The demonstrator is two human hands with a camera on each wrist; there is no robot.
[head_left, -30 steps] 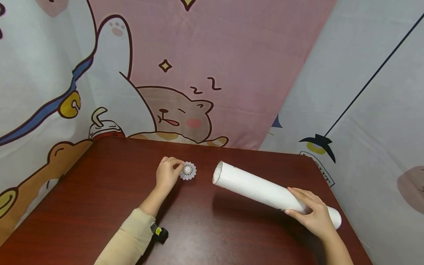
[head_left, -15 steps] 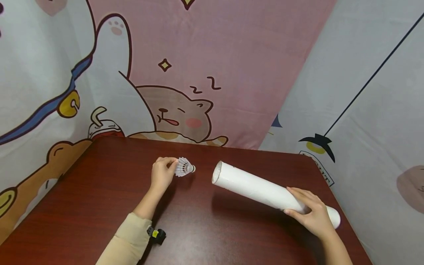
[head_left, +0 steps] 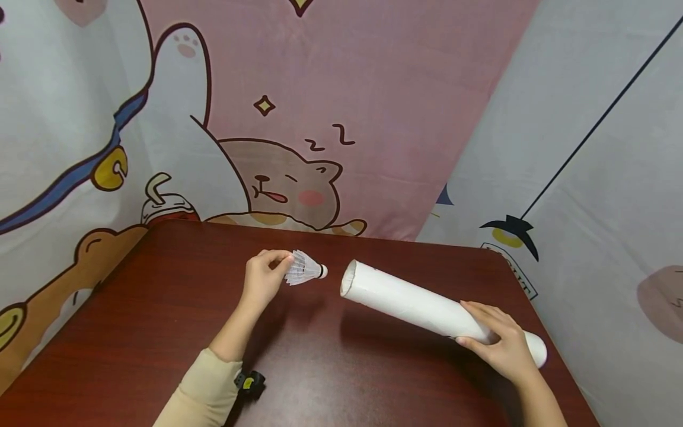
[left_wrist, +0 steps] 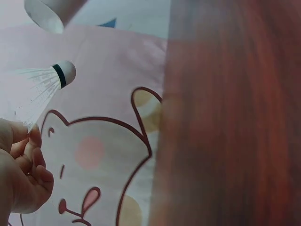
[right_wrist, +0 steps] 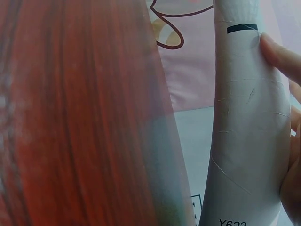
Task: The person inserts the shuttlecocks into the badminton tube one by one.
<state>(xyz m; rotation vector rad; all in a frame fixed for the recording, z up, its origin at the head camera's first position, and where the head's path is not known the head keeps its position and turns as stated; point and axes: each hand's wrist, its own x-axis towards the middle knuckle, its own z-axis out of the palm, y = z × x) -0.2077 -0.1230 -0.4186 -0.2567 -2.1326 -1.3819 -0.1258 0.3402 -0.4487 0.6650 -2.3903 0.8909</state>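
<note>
In the head view my left hand [head_left: 262,277] pinches a white shuttlecock [head_left: 304,268] by the edge of its feather skirt. Its rounded cork with a dark band points right, a short gap from the open mouth of a long white tube [head_left: 405,296]. My right hand [head_left: 504,347] grips that tube near its far right end, holding it tilted with the mouth raised. The left wrist view shows the thumb and a finger on the skirt of the shuttlecock [left_wrist: 66,73]. In the right wrist view, fingers wrap the side of the tube [right_wrist: 249,117].
A dark red-brown wooden table [head_left: 176,332] lies under both hands. Behind it hangs a cloth backdrop [head_left: 400,118] printed with cartoon animals. A small black device with a yellow patch [head_left: 249,382] sits at the left wrist.
The shuttlecock has swung from its cork facing the camera to its cork pointing right, and it has come closer to the tube mouth. The right hand and tube are nearly still.
</note>
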